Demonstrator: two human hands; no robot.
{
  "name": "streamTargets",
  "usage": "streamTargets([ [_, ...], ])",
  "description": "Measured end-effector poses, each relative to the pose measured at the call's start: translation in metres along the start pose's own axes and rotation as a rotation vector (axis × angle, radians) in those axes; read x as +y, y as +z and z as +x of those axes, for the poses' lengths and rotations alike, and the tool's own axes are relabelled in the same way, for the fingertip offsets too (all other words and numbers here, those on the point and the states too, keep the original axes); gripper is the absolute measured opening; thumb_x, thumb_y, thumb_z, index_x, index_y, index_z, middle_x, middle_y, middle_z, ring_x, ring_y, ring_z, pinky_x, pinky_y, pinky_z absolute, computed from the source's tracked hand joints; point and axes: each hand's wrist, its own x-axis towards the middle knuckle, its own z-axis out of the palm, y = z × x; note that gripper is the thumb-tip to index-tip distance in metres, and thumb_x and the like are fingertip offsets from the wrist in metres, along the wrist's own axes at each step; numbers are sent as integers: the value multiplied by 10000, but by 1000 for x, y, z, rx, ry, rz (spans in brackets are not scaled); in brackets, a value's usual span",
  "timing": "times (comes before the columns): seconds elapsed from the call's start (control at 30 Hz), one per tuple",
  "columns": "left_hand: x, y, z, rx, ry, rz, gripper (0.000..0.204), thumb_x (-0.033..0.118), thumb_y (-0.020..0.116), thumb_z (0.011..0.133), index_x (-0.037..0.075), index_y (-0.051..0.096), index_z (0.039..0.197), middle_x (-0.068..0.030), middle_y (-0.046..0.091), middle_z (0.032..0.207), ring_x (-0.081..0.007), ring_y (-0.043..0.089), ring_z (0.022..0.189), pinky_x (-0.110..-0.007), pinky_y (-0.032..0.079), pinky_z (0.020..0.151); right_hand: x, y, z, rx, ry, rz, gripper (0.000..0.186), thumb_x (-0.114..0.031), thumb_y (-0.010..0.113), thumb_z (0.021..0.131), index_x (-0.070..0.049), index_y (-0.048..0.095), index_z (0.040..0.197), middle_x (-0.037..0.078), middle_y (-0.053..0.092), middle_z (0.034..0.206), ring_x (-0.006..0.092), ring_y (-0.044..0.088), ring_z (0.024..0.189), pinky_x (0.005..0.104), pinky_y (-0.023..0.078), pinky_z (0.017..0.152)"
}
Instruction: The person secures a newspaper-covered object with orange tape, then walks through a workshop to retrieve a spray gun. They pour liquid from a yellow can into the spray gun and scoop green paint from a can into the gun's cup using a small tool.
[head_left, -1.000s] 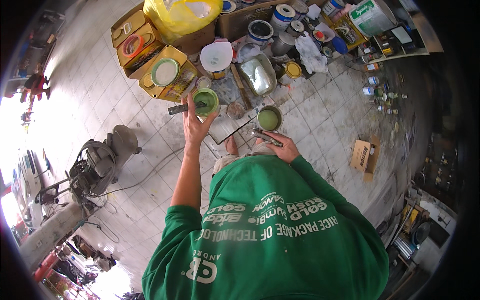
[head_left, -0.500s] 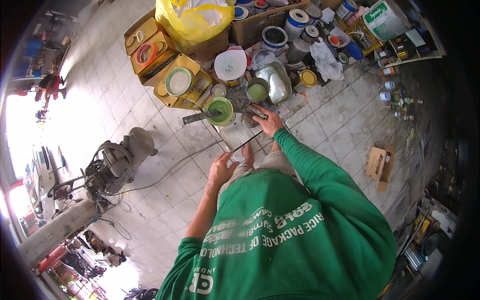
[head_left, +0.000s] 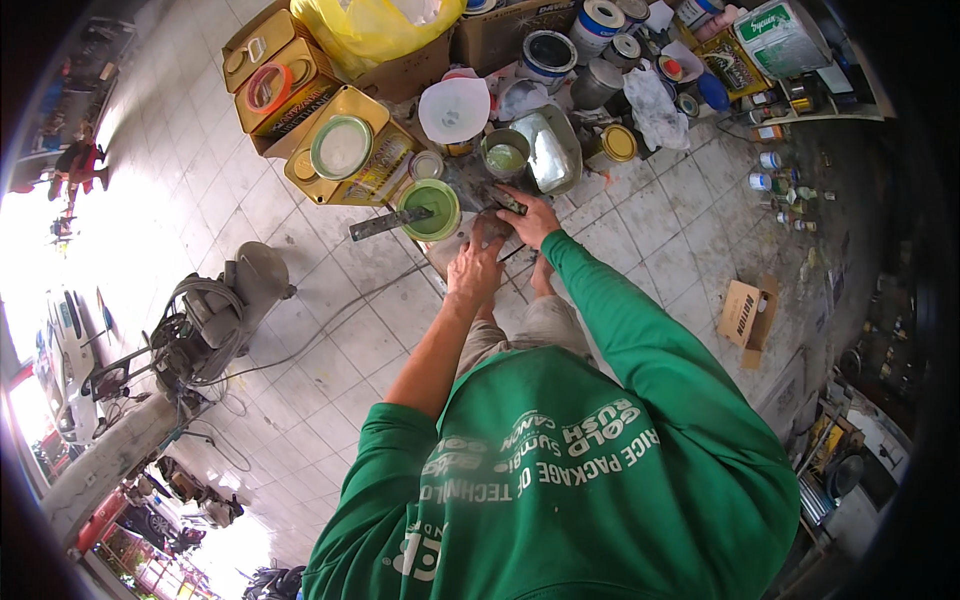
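Observation:
My right hand (head_left: pixel 533 218) is closed around a paint-stained dark tool (head_left: pixel 511 201) with a round grey end; its exact kind is hard to make out. Reaching up beside it, my left hand (head_left: pixel 473 268) has its fingers curled at that round end, partly covering it. Just left of both hands stands an open can of green paint (head_left: pixel 433 211), a dark flat stirring stick (head_left: pixel 388 224) lying across its rim. Behind the hands are a green-stained pot (head_left: pixel 505 152) and a clear rectangular container (head_left: pixel 552 152) with a silvery inside.
Yellow rectangular tins (head_left: pixel 349 157) stand at the far left, near a yellow plastic bag (head_left: pixel 378 32). Paint cans (head_left: pixel 547 56) crowd the back. A compressor-like machine (head_left: pixel 215 313) with a hose stands left on the tiled floor. A cardboard box (head_left: pixel 748 318) lies right.
My left hand has moved up and forward from near my knee to the round end of the tool. My right hand still holds the tool in about the same place.

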Motion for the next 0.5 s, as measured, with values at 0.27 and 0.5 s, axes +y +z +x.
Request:
streamTargets([
  [0.27,-11,9,-31,70,-88,-146,482,211,742,811,108,632,1268,-152,412,1530,-393,566,1246,-485,518,970,3,-5,-6,11,60,-345,527,-263,726,874,-81,599,1352,222,683,1191,410,636,1105,446,515,938],
  [0.5,-47,10,-74,41,-73,-191,516,229,759,811,90,618,1288,-182,476,1482,-381,625,1167,-455,533,943,-8,-8,-11,40,82,-400,511,-297,728,858,-81,628,1311,232,677,1169,421,631,1084,470,508,947],
])
